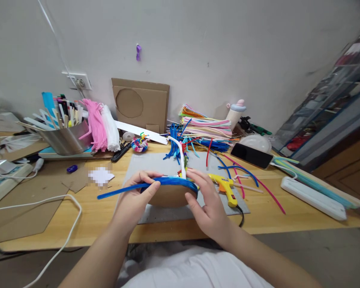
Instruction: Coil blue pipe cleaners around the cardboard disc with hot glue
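A brown cardboard disc [168, 196] is held tilted over the grey mat, with blue pipe cleaners [175, 181] running along its upper edge. My left hand [138, 196] pinches the blue strands against the disc's left side, and their loose end sticks out to the left. At the right edge, my right hand [205, 196] steadies the disc between thumb and fingers. A white pipe cleaner stem [182, 158] rises behind the disc. Just right of my right hand lies a yellow glue gun [228, 188].
Grey mat [156, 216] under the work. Pipe cleaner bundles [207, 124], a black phone [252, 155] and a white bottle [236, 114] stand or lie behind and right. A metal holder [66, 140] of sticks, cardboard sheets [33, 216] and a white cable [75, 228] are left.
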The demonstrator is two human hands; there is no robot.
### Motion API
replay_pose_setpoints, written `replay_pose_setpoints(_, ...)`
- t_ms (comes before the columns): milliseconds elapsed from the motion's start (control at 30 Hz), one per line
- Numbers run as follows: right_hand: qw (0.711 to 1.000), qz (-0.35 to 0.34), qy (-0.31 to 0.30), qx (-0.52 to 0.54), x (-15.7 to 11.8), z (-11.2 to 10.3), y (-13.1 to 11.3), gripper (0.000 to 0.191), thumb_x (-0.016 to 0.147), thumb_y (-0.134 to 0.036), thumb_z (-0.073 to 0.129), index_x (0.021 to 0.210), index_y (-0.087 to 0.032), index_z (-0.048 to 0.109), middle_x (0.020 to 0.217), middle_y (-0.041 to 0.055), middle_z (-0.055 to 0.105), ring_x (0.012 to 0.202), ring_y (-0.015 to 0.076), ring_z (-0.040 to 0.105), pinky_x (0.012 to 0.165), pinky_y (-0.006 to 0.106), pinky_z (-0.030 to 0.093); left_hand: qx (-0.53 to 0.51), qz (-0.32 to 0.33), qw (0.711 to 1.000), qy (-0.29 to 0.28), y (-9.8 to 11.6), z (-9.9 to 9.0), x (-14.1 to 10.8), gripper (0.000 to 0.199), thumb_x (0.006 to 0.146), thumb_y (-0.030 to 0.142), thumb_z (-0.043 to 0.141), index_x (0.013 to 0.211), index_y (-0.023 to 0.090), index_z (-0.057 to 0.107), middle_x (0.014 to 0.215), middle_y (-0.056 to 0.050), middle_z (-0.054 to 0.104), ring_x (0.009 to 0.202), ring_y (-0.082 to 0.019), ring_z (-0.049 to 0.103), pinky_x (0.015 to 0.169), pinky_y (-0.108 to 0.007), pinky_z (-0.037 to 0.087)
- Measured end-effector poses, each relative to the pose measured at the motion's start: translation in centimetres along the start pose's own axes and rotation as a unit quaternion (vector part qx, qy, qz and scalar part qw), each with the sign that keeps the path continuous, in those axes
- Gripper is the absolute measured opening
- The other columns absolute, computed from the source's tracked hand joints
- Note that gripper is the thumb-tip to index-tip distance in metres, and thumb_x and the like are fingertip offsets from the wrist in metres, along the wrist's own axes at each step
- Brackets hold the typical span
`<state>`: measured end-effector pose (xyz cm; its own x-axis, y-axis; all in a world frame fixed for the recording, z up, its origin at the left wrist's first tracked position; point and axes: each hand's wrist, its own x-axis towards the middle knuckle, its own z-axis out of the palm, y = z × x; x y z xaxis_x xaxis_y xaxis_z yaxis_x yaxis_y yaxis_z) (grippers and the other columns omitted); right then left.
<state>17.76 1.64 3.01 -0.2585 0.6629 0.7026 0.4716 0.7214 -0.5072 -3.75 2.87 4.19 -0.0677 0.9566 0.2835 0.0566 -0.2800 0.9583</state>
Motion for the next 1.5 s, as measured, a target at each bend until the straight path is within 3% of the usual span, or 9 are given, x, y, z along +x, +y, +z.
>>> replay_pose_setpoints(133,0.99,-0.09,-0.041,-0.102,0.0,-0.2,-1.4,0.061,0.092,-0.011,0.052,0.15,-0.023,0.037,0.146,0.0108,0.052,0.141,0.0253,0.042,0.125,0.053,0.012,-0.008,0.007,1.0,0.01,-0.1,0.2,-0.6,0.024,0.079,0.036,0.075,0.071,0.022,0.057,0.098,-0.002,0.073,0.1,-0.019,0.068,0.093,-0.034,0.052)
replay_pose_setpoints(200,0.985,-0.106,-0.059,-0.121,0.0,-0.1,-1.7,0.062,0.092,-0.012,0.052,0.151,-0.021,0.035,0.147,0.0108,0.052,0.142,0.0246,0.04,0.125,0.05,0.009,-0.011,0.01,1.0,0.015,0.0,0.6,-0.8,0.023,0.08,0.035,0.074,0.071,0.022,0.057,0.097,-0.002,0.073,0.099,-0.018,0.068,0.091,-0.033,0.053)
replay_pose_setpoints(333,0.987,-0.1,-0.061,-0.109,-0.6,0.3,-1.3,0.063,0.091,-0.014,0.053,0.151,-0.021,0.036,0.149,0.0118,0.049,0.143,0.0262,0.039,0.124,0.051,0.012,0.002,0.02,0.999,0.044,0.2,1.4,-1.4,0.022,0.081,0.034,0.073,0.071,0.022,0.058,0.099,-0.001,0.073,0.1,-0.017,0.068,0.09,-0.03,0.054)
replay_pose_setpoints(433,0.996,-0.075,-0.039,-0.034,-1.3,0.6,-0.6,0.061,0.091,-0.013,0.053,0.149,-0.025,0.038,0.15,0.0125,0.045,0.141,0.0272,0.041,0.12,0.051,0.027,0.027,0.043,0.997,0.058,0.3,1.8,-2.0,0.02,0.082,0.033,0.071,0.072,0.022,0.058,0.099,0.0,0.074,0.099,-0.015,0.069,0.089,-0.028,0.054)
replay_pose_setpoints(567,0.991,0.054,0.019,0.119,-1.6,0.6,-0.7,0.046,0.093,-0.015,0.053,0.137,-0.029,0.048,0.133,0.0084,0.057,0.126,0.0225,0.054,0.107,0.04,0.045,0.062,0.088,0.993,0.053,0.7,2.2,-3.3,0.018,0.084,0.028,0.069,0.072,0.023,0.057,0.097,0.003,0.074,0.093,-0.012,0.07,0.083,-0.022,0.055)
replay_pose_setpoints(633,0.981,0.112,0.008,0.161,-1.3,0.2,-1.2,0.036,0.093,-0.018,0.056,0.127,-0.029,0.055,0.123,0.0059,0.062,0.117,0.0205,0.059,0.101,0.036,0.048,0.08,0.107,0.99,0.042,0.9,2.2,-4.0,0.016,0.085,0.025,0.068,0.072,0.023,0.059,0.096,0.004,0.073,0.091,-0.011,0.07,0.08,-0.02,0.055)
replay_pose_setpoints(800,0.968,0.144,-0.065,0.195,-0.2,-1.2,-2.5,0.025,0.089,-0.017,0.057,0.112,-0.026,0.061,0.112,0.0037,0.065,0.107,0.0189,0.061,0.095,0.033,0.048,0.098,0.138,0.985,0.02,1.1,2.0,-5.1,0.014,0.085,0.019,0.066,0.074,0.024,0.058,0.097,0.004,0.072,0.09,-0.009,0.07,0.078,-0.018,0.056)
replay_pose_setpoints(1200,0.942,0.222,-0.117,0.225,0.2,-1.8,-2.9,0.015,0.088,-0.02,0.051,0.101,-0.024,0.058,0.101,0.0033,0.059,0.098,0.021,0.056,0.088,0.036,0.043,0.094,0.167,0.981,-0.012,0.5,2.1,-5.5,0.016,0.086,0.011,0.064,0.081,0.024,0.055,0.102,0.004,0.068,0.101,-0.009,0.066,0.087,-0.02,0.056)
replay_pose_setpoints(1500,0.961,0.181,-0.133,0.161,1.0,-2.0,-3.4,0.015,0.089,-0.033,0.055,0.1,-0.023,0.055,0.097,0.0035,0.059,0.092,0.0218,0.054,0.082,0.037,0.043,0.097,0.156,0.983,-0.003,0.8,2.2,-5.3,0.015,0.085,0.014,0.066,0.079,0.024,0.056,0.101,0.001,0.07,0.096,-0.013,0.069,0.081,-0.025,0.058)
